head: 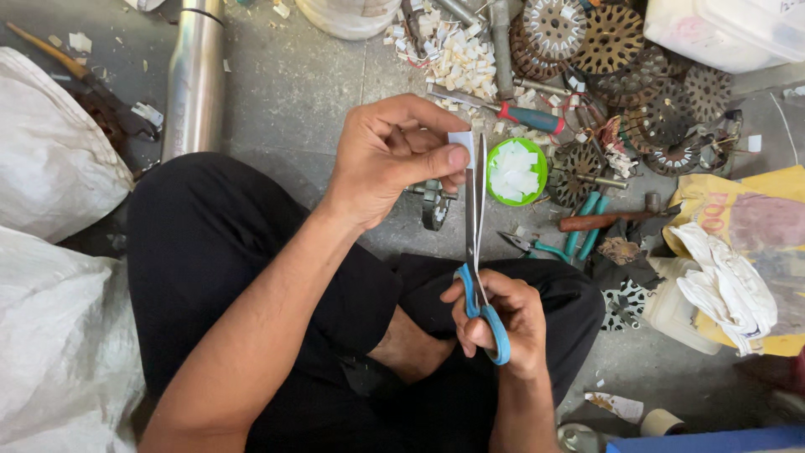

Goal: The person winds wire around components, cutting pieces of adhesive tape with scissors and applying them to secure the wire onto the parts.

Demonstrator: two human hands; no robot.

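Observation:
My left hand (394,155) pinches a small white paper piece (462,143) between thumb and fingers, held above my crossed legs. My right hand (501,319) grips blue-handled scissors (480,252), blades pointing up and slightly apart, with the paper at their tips. Just right of the paper sits a green round lid (530,195) filled with cut white pieces. A heap of similar white pieces (457,54) lies on the floor beyond.
Round metal stator discs (612,38) crowd the upper right. A red-handled screwdriver (524,116), teal pliers (579,235) and a wooden-handled tool (599,221) lie nearby. A steel pipe (194,75) lies upper left, white sacks (50,151) at left, white cloth (725,285) at right.

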